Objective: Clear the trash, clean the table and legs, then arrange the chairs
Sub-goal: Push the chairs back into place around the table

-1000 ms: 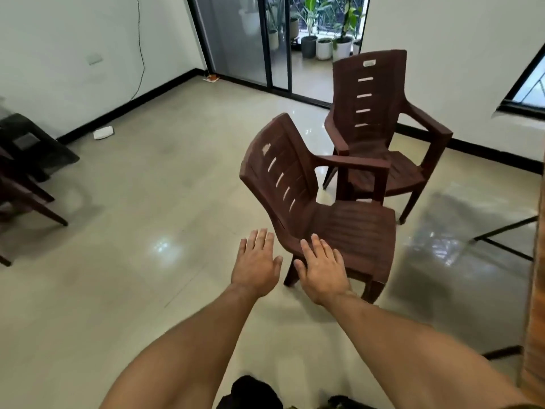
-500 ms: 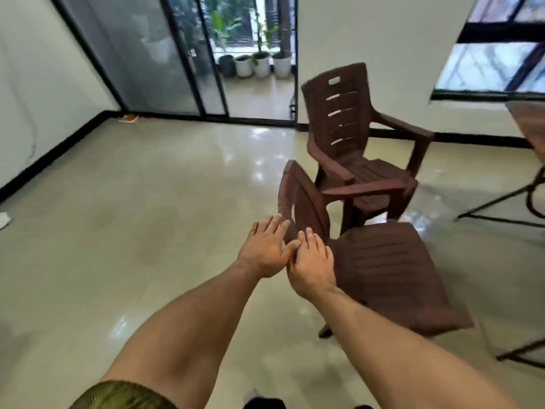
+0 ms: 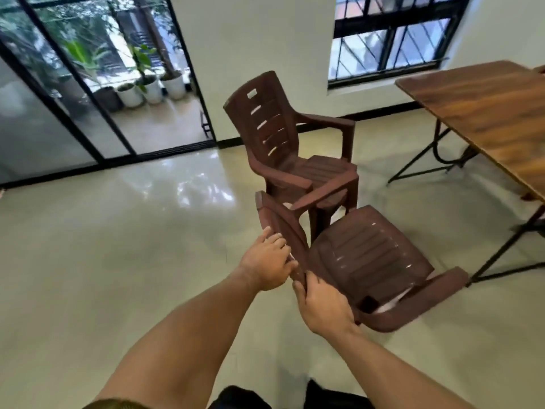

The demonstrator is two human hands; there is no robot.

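A brown plastic armchair (image 3: pixel 368 255) stands just in front of me, its back towards me and its seat facing right. My left hand (image 3: pixel 267 265) holds the top of its backrest from the left, fingers laid along the edge. My right hand (image 3: pixel 320 305) grips the same backrest edge lower down, thumb curled over it. A second brown armchair (image 3: pixel 283 137) stands upright right behind the first, its front legs close to the near chair's armrest. The wooden table (image 3: pixel 486 113) with black metal legs is at the right.
Sliding glass doors (image 3: pixel 73 113) with potted plants outside fill the far left. A barred window (image 3: pixel 392 39) is in the far wall. Shiny pale floor tiles (image 3: pixel 118 261) spread to the left of the chairs. The table's black legs (image 3: pixel 507 240) reach down beside the near chair's right armrest.
Both hands moved from hovering open by the near chair to taking hold of its backrest. My view swung right, bringing the table and window into sight.
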